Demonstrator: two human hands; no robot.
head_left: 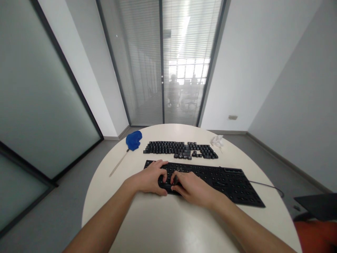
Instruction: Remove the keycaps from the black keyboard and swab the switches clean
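A black keyboard [207, 177] lies on the table with most of its keycaps off, its bare switch positions showing. My left hand [151, 177] grips its left end, fingers curled over the top and thumb at the front edge. Just beside it, my right hand [193, 188] is closed in a pinch over the keyboard's lower left part. Between those fingers is a small dark tool with thin wire loops [179, 170], which looks like a wire keycap puller. Its lower end is hidden by the fingers. Behind the keyboard, loose black keycaps [164, 147] lie in keyboard-like rows.
On the round white table [126, 225] are a blue cloth [133, 140] and a thin stick [119, 163] at the left. Crumpled white tissue [217, 140] lies back right. The keyboard's cable [265, 184] runs off the right edge, near a red-seated chair [316, 232].
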